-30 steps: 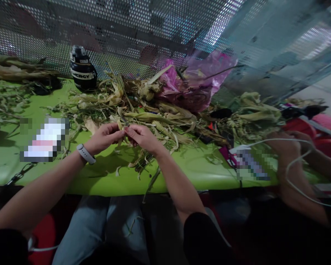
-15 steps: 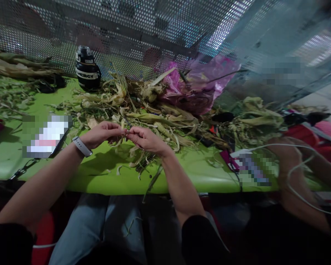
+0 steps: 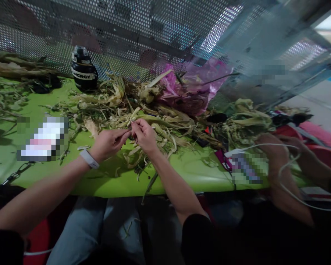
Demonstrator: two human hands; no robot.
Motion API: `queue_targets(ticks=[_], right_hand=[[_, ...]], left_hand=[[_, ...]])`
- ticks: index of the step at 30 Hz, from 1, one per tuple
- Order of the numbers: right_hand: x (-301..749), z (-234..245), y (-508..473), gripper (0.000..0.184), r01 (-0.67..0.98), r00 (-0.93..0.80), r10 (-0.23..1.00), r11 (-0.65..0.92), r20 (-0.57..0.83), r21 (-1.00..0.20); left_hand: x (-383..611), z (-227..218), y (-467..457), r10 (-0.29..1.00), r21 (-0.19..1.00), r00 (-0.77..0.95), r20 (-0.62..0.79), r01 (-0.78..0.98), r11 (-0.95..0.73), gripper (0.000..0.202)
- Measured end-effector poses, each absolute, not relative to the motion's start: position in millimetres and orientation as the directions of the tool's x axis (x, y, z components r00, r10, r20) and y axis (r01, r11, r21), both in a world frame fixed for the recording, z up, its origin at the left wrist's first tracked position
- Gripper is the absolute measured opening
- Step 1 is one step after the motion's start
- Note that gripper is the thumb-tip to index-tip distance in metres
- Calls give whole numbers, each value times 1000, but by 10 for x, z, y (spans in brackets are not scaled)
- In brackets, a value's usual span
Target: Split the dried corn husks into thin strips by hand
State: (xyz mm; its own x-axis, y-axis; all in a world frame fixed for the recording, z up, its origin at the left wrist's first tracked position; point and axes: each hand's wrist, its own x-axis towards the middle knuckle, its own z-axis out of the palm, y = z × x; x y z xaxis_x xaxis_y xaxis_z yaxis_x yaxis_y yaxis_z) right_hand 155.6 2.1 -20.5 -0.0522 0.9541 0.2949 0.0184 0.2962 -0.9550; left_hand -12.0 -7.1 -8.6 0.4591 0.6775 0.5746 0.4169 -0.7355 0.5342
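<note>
My left hand (image 3: 110, 142), with a white band (image 3: 89, 159) on its wrist, is closed, its thumb and fingers pinched together. My right hand (image 3: 143, 136) meets it fingertip to fingertip, also in a pinch. Whatever lies between the fingers is too small and dark to make out. Just behind the fingertips spreads a heap of dried corn husks (image 3: 165, 119) and stringy plant scraps. Loose husk strips (image 3: 132, 156) lie on the green tabletop (image 3: 99, 182) under my right hand.
A black bottle (image 3: 83, 71) stands at the back left. A phone (image 3: 42, 140) lies to the left, another phone (image 3: 246, 169) to the right. A pink plastic bag (image 3: 193, 92) leans by the perforated metal panel (image 3: 113, 36). At the right are a co-worker's arms (image 3: 281, 165) and a white cable (image 3: 287, 187).
My left hand has turned, its back now facing up more, and sits slightly lower. The right hand's fingers have risen a little. The pale strip between the fingers no longer shows. The view has shifted slightly.
</note>
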Motion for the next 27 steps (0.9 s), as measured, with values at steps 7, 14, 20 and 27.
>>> queue_targets(ticks=[7,14,20,27], right_hand=[[1456,-240,-48,42,20,-89,938,339,336,-941],[1426,-339,-10,40,-8,-132,922,365,363,-931],[1353,-355,-34,24,-93,-155,957,232,244,-968],[1314,-253,-98,30,-220,-162,978,95,133,-971]], left_hand=[[16,-290,-36,804,770,385,454,284,-571,38],[26,-277,-42,856,837,317,409,242,-490,38],[48,-287,-27,866,941,399,302,23,-339,39],[42,-266,-52,904,954,307,297,-125,-271,36]])
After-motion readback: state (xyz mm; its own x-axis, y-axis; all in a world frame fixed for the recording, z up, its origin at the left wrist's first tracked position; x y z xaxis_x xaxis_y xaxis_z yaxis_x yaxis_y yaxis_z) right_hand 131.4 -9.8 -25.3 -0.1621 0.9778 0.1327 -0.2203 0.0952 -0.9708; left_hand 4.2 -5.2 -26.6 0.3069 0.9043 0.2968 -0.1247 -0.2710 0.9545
